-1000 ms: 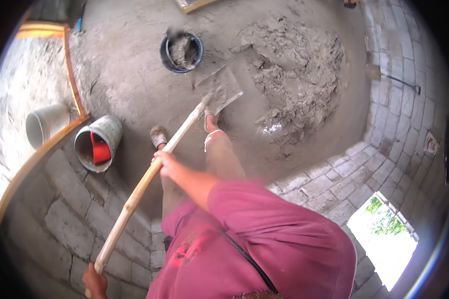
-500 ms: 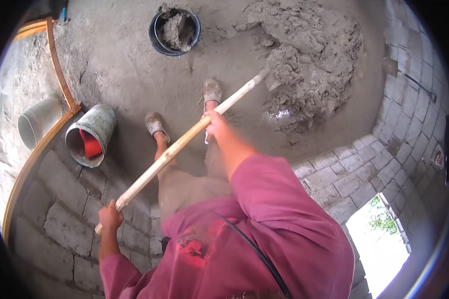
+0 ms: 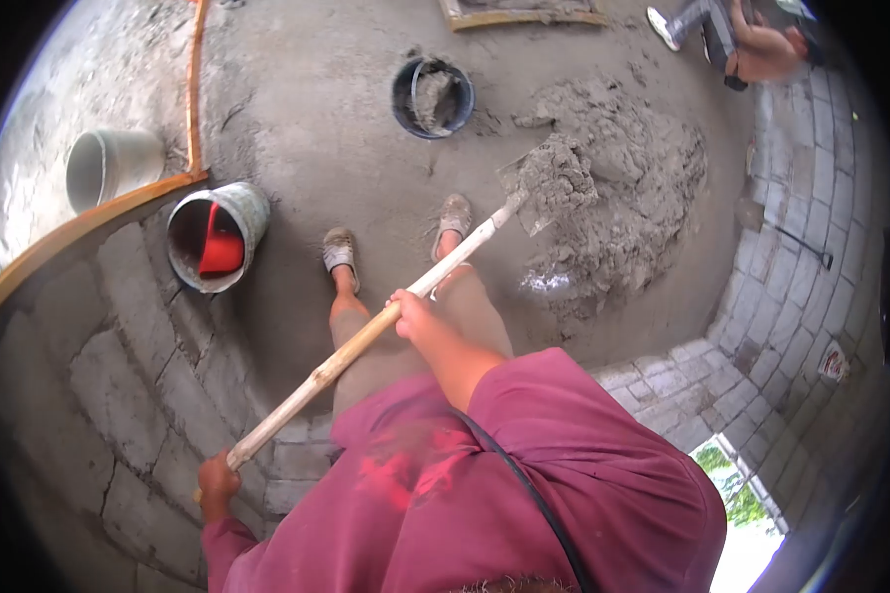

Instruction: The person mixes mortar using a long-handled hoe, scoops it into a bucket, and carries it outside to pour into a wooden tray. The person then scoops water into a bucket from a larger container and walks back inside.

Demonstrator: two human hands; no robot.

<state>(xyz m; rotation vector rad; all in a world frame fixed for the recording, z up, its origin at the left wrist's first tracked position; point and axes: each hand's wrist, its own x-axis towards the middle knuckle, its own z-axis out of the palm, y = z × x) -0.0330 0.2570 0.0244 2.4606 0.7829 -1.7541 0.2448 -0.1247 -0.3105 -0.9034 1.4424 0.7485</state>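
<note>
Both my hands grip the pale wooden handle of a shovel (image 3: 341,358), which slants from lower left to upper right. My left hand (image 3: 219,484) is wrapped round its butt end, low beside the block wall. Farther along, my right hand (image 3: 412,316) is closed round the middle of the handle, in front of my legs. The blade carries a lump of wet mortar (image 3: 561,178) at the near edge of the large mortar heap (image 3: 653,188). A dark bucket (image 3: 400,107) with mortar in it stands on the floor beyond my feet.
At left, a dirty bucket (image 3: 250,219) lies tipped, with a red object (image 3: 224,253) inside. Another pale bucket (image 3: 133,163) is past the wooden edging strip (image 3: 99,219). Another person (image 3: 752,44) bends at upper right. A long-handled tool (image 3: 796,240) rests by the block wall.
The shovel blade now bears a mortar lump, which it did not clearly show before. My right hand has come back toward my body. The view has shifted, bringing another person into sight.
</note>
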